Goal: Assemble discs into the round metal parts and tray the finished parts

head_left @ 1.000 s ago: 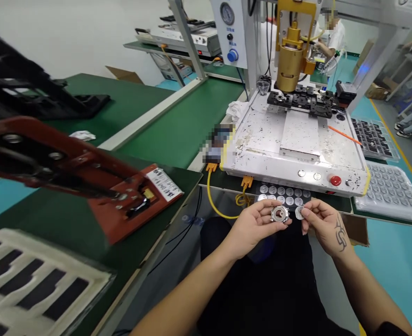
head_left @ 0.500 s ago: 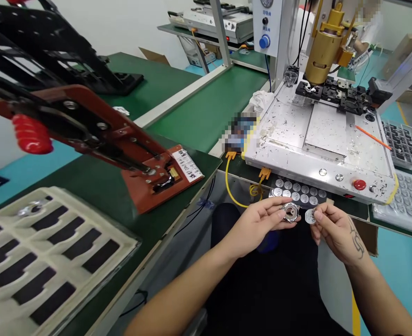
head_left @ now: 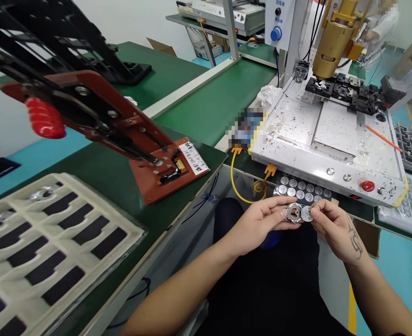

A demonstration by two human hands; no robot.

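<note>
Green bench [head_left: 206, 100] behind; left hand [head_left: 262, 223] pinching one metal ring [head_left: 293, 213], right hand [head_left: 335, 227] pinching one round disc [head_left: 306, 213], touching.

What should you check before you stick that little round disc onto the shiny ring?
1. Left hand grips the metal ring: ok.
2. Right hand pinches the small disc: ok.
3. Disc meets the ring's edge: ok.
4. Disc centred over the ring's hole: not ok, it sits to one side.
5. Disc facing the right way: cannot tell.
6. Spare discs on the dark sheet nearby: ok.
</note>
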